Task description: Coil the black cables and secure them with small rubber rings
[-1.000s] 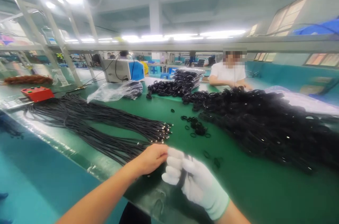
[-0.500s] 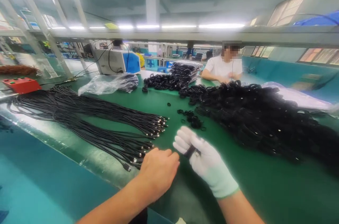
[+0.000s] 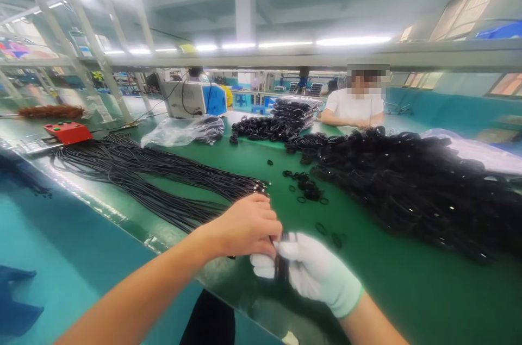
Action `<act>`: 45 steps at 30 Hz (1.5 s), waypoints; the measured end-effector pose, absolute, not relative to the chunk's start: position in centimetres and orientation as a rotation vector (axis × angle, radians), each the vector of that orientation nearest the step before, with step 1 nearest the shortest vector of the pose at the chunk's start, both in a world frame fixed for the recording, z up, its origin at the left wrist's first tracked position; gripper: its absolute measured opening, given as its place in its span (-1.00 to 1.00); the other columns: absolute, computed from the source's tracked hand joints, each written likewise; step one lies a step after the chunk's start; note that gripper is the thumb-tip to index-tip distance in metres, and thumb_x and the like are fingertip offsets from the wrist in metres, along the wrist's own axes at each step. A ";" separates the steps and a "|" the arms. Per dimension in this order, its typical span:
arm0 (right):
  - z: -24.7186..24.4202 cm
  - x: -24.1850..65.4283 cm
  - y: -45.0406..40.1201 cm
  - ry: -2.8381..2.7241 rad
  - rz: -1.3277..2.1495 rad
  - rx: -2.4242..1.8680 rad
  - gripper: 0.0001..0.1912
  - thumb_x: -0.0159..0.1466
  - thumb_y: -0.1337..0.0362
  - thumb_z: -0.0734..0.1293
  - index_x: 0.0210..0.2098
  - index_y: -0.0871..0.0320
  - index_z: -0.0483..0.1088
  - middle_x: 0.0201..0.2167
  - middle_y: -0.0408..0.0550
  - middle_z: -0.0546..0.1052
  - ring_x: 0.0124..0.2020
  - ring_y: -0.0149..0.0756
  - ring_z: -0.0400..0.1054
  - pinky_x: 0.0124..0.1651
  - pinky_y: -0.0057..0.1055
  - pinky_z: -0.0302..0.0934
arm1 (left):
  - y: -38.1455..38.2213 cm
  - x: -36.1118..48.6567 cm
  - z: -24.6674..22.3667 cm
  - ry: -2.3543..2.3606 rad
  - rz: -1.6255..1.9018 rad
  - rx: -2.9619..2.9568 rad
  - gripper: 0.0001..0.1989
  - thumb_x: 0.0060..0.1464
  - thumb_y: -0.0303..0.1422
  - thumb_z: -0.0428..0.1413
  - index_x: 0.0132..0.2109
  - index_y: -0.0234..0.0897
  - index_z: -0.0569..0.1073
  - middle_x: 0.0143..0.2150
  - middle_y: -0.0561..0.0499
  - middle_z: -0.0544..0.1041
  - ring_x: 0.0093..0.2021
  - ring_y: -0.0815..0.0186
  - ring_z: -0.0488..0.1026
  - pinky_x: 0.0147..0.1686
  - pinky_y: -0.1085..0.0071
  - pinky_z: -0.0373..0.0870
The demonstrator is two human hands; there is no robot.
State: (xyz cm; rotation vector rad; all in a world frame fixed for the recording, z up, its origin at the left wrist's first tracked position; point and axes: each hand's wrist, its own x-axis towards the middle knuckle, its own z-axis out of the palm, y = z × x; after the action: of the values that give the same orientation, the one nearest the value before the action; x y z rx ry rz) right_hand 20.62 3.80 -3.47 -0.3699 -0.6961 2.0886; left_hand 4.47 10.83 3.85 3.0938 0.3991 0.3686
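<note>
A small coil of black cable (image 3: 282,261) is gripped by my right hand (image 3: 312,266), which wears a white glove. My bare left hand (image 3: 250,225) presses against this coil, its fingers closed at the upper side where a dark strand of cable shows; its fingertips are partly hidden. Left of the hands, long black cables (image 3: 163,171) lie in a loose bundle with metal-tipped connectors towards me. My left hand and forearm cover some of those ends. Beyond the glove, small black rings (image 3: 310,187) are scattered on the green table (image 3: 367,274).
A large heap of coiled black cables (image 3: 399,182) covers the right side. Further back are stacked bagged packs (image 3: 296,108), a clear plastic bag (image 3: 171,133), a blue-and-white machine (image 3: 196,98) and a red control box (image 3: 68,132). A person (image 3: 354,103) sits opposite.
My hands have come together; the left hand has moved right and up to the coil in my gloved hand. Two rings behind the glove have come into sight. The view has turned slightly left.
</note>
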 end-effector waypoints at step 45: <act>-2.3 21.5 3.4 -1.362 2.035 -0.513 -0.74 0.16 0.27 0.28 -0.33 0.39 0.48 -0.53 0.16 0.57 -0.33 -0.08 0.48 -0.17 -0.12 0.29 | 6.0 5.2 -3.5 0.793 0.875 1.665 -0.86 -0.02 -0.52 0.08 -0.25 -0.30 0.34 -0.36 0.08 0.39 -0.40 0.43 0.30 -0.40 0.51 0.27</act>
State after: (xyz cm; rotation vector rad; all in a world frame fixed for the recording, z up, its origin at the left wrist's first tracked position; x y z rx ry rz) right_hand 21.46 3.35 -2.33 -0.5129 -1.3620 2.0346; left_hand 5.24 5.98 -3.48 1.6654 0.7932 0.8748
